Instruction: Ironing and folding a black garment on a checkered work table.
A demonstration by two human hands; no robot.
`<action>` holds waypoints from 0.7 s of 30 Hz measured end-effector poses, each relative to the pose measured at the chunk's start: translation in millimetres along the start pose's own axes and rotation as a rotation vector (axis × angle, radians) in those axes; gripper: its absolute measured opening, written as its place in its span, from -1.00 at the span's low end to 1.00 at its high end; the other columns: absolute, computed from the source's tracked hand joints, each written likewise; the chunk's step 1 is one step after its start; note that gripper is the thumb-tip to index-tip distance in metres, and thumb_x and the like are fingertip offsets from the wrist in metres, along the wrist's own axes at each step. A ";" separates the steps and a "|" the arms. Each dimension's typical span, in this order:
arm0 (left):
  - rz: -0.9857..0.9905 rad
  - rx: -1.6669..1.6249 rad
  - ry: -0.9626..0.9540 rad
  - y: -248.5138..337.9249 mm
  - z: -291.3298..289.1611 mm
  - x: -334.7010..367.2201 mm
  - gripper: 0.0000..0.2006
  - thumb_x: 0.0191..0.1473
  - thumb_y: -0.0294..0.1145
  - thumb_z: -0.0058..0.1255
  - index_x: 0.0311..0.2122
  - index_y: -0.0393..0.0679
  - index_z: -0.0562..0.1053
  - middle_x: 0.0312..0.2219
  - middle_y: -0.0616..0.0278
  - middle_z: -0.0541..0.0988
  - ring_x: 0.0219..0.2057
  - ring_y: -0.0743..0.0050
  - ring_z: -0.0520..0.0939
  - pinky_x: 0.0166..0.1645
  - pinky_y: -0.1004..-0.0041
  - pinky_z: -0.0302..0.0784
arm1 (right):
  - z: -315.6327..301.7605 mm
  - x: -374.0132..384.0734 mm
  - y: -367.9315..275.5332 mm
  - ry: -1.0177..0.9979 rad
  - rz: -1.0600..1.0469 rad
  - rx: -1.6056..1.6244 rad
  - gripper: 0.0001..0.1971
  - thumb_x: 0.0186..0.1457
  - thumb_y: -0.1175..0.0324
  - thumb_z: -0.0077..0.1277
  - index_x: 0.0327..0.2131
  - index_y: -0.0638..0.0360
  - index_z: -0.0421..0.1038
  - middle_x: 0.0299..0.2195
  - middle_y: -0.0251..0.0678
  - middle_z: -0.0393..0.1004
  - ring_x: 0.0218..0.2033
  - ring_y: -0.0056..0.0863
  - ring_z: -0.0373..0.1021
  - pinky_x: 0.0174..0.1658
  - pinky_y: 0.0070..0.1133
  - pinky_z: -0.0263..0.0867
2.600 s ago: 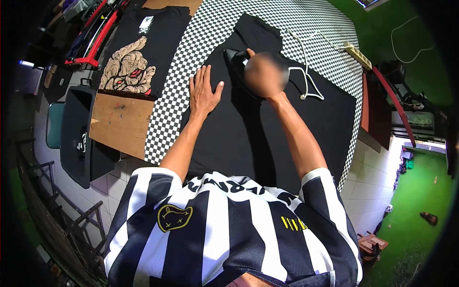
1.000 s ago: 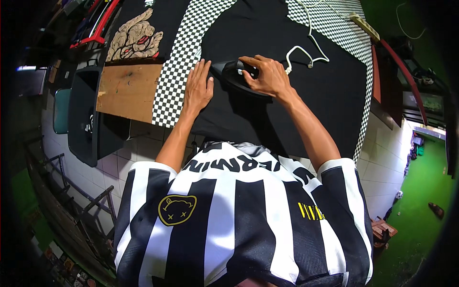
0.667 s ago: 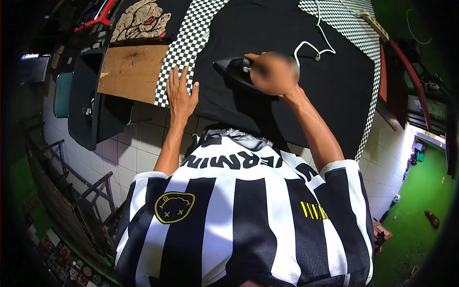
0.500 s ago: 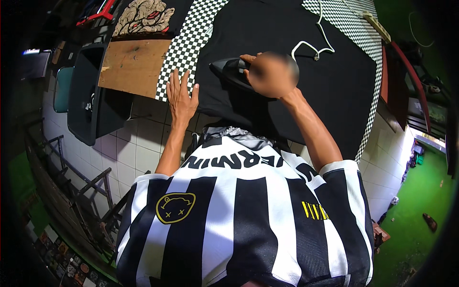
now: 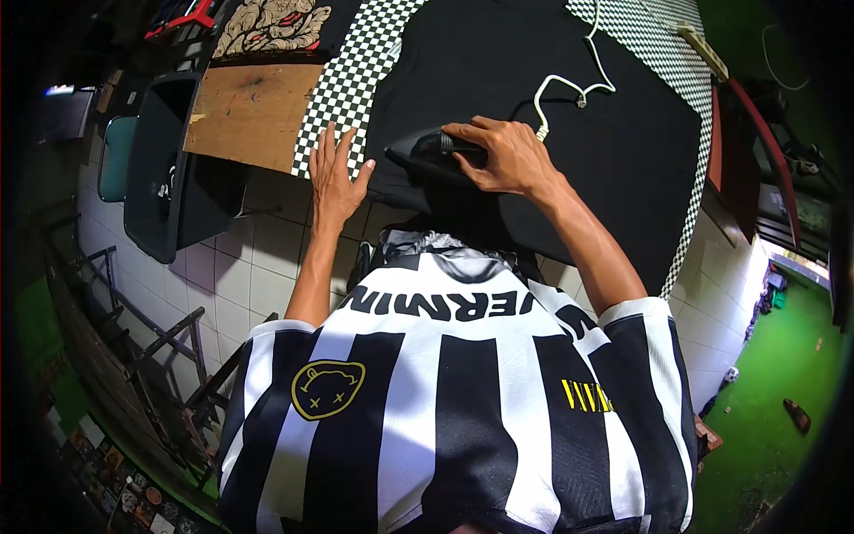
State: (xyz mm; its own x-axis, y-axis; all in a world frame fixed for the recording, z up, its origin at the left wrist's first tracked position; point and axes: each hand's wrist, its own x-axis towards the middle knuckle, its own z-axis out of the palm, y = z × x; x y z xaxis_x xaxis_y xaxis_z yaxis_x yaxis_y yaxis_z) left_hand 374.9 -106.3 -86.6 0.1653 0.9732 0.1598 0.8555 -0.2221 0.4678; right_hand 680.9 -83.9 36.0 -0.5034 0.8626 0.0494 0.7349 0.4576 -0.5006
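My right hand [image 5: 509,157] is closed round the handle of a black clothes iron [image 5: 411,153], whose pointed tip faces left. The iron rests on a black garment [image 5: 623,165], which looks like a T-shirt, spread over the table near its front edge. A white cord [image 5: 612,86] runs from the iron's rear across the cloth toward the far side. Left of the iron, my left hand [image 5: 336,182] lies flat with its fingers spread, at the near edge of the black-and-white checkered cover [image 5: 350,93] beside the garment. The iron's soleplate is hidden.
A bare wooden board [image 5: 253,116] adjoins the checkered cover on the left, with a dark printed fabric [image 5: 271,28] behind it. Further left stand a black open bin-like box [image 5: 160,178] and a green chair back [image 5: 117,160]. A power strip [image 5: 703,52] lies at the far right edge.
My right hand has drawn the iron a little toward my body across the black garment, and the cord has shifted with it. My left hand stays nearly in place.
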 end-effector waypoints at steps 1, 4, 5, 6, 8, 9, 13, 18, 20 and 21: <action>0.008 -0.007 -0.005 0.9 -0.8 1.1 -0.39 0.19 -0.08 0.06 0.29 -0.07 0.28 0.36 -0.10 0.11 0.39 -0.12 0.08 0.40 -0.04 -0.11 | -1.2 -1.7 2.3 0.000 0.002 0.001 -0.57 0.00 0.29 0.17 0.01 0.01 0.54 -0.40 -0.26 0.52 -0.51 -0.20 0.50 -0.44 -0.40 0.42; 0.008 0.012 -0.003 -2.6 -1.4 2.9 -0.38 0.18 -0.10 0.06 0.30 -0.07 0.27 0.37 -0.09 0.10 0.39 -0.11 0.07 0.40 -0.03 -0.13 | -0.9 -0.7 5.7 0.030 -0.007 0.003 -0.57 -0.02 0.29 0.16 0.00 0.03 0.55 -0.40 -0.27 0.53 -0.52 -0.23 0.49 -0.45 -0.41 0.42; 0.008 0.012 -0.005 -4.1 -1.7 2.4 -0.38 0.18 -0.10 0.06 0.30 -0.07 0.27 0.37 -0.09 0.10 0.39 -0.11 0.07 0.40 -0.03 -0.13 | 1.0 1.1 3.7 0.030 -0.006 0.005 -0.57 -0.02 0.29 0.16 0.00 0.03 0.55 -0.40 -0.27 0.53 -0.52 -0.23 0.49 -0.45 -0.41 0.42; 0.012 0.010 -0.003 -6.0 -2.1 1.4 -0.37 0.17 -0.10 0.08 0.31 -0.04 0.26 0.37 -0.08 0.09 0.39 -0.12 0.06 0.40 -0.06 -0.12 | 3.0 3.1 0.9 0.026 -0.026 0.016 -0.57 -0.03 0.29 0.16 -0.01 0.05 0.55 -0.40 -0.27 0.53 -0.52 -0.23 0.49 -0.45 -0.40 0.41; 0.020 -0.005 -0.016 -11.1 -2.1 1.3 -0.30 0.08 -0.14 0.14 0.32 -0.01 0.24 0.38 -0.09 0.06 0.40 -0.15 0.04 0.41 -0.08 -0.14 | 4.5 4.4 -5.2 -0.009 -0.043 0.040 -0.56 -0.06 0.31 0.16 -0.02 0.09 0.54 -0.38 -0.27 0.53 -0.51 -0.22 0.49 -0.44 -0.38 0.40; 0.020 -0.005 -0.018 -12.9 -1.0 1.6 -0.30 0.08 -0.14 0.14 0.32 -0.01 0.24 0.38 -0.09 0.06 0.40 -0.15 0.04 0.41 -0.08 -0.14 | 3.0 3.4 -6.5 -0.009 -0.041 0.041 -0.56 -0.06 0.31 0.16 -0.02 0.09 0.54 -0.38 -0.27 0.53 -0.51 -0.22 0.49 -0.44 -0.38 0.40; 0.038 -0.023 -0.068 -11.4 -4.0 2.9 -0.13 -0.14 -0.15 0.25 0.34 0.01 0.20 0.39 -0.14 0.01 0.41 -0.16 0.01 0.41 -0.11 -0.18 | -2.5 -2.4 0.6 -0.104 -0.033 0.045 -0.59 -0.07 0.31 0.16 -0.07 0.10 0.56 -0.33 -0.25 0.56 -0.43 -0.19 0.53 -0.37 -0.36 0.45; 0.034 0.029 -0.154 -17.3 -7.7 9.0 0.04 -0.27 -0.08 0.33 0.38 0.05 0.12 0.40 -0.18 -0.08 0.43 -0.16 -0.08 0.41 -0.14 -0.23 | 1.7 4.6 14.2 0.005 0.012 0.069 -0.57 -0.13 0.37 0.16 -0.08 0.13 0.55 -0.29 -0.22 0.58 -0.39 -0.19 0.55 -0.32 -0.39 0.47; 0.031 0.031 -0.178 -17.6 -7.4 9.3 0.05 -0.28 -0.08 0.34 0.39 0.06 0.11 0.41 -0.17 -0.09 0.43 -0.17 -0.09 0.41 -0.15 -0.24 | 5.4 11.6 12.6 0.074 0.024 0.098 -0.59 -0.13 0.41 0.15 -0.10 0.17 0.55 -0.28 -0.21 0.59 -0.37 -0.18 0.56 -0.30 -0.40 0.48; 0.027 0.035 -0.198 -17.5 -7.2 9.1 0.07 -0.28 -0.07 0.34 0.40 0.08 0.09 0.41 -0.16 -0.10 0.43 -0.17 -0.10 0.41 -0.15 -0.24 | 7.4 15.0 10.1 0.075 0.028 0.099 -0.59 -0.13 0.41 0.15 -0.10 0.17 0.55 -0.28 -0.21 0.59 -0.37 -0.18 0.56 -0.30 -0.40 0.48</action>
State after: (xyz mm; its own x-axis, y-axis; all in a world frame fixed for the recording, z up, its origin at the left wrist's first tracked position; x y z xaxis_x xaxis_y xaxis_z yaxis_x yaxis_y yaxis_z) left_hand 357.9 -94.0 -87.0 0.2786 0.9604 -0.0041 0.8652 -0.2491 0.4351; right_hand 677.4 -68.0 25.3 -0.4449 0.8904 0.0966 0.6979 0.4122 -0.5857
